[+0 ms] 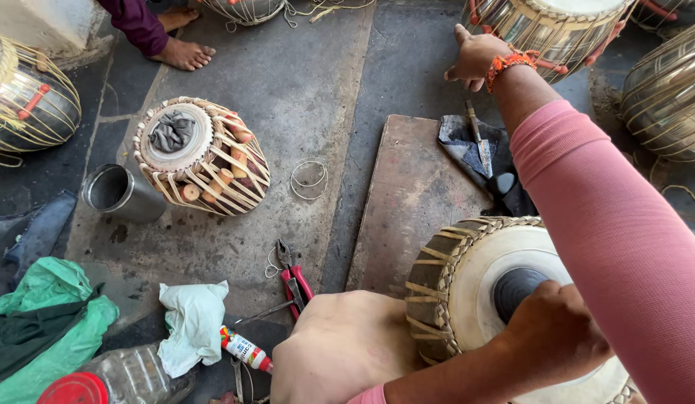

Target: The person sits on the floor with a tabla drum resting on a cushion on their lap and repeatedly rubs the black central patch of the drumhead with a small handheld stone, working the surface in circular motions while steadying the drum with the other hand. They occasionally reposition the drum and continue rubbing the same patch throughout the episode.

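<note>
A wooden drum (pixel 444 292) with a pale skin head and a black centre patch (pixel 512 288) stands at the lower right, laced with straps. My left hand (pixel 557 333) rests on that head with its fingers curled, at the black patch's edge; anything under it is hidden. My right arm in a pink sleeve stretches across the drum to the top of the view. My right hand (pixel 474 58), an orange band at the wrist, has its fingers apart beside a shiny metal drum (pixel 549 34). My knee (pixel 340 348) is next to the wooden drum.
A second strapped drum (pixel 213 168) with wooden pegs lies tilted, a steel cup (pixel 119 191) beside it. Red-handled pliers (pixel 295 283), a wire ring (pixel 308 179), a wooden board (pixel 411 202) and a blade on dark cloth (pixel 478 142) lie around. Another person's bare foot (pixel 184 54) is at the top left.
</note>
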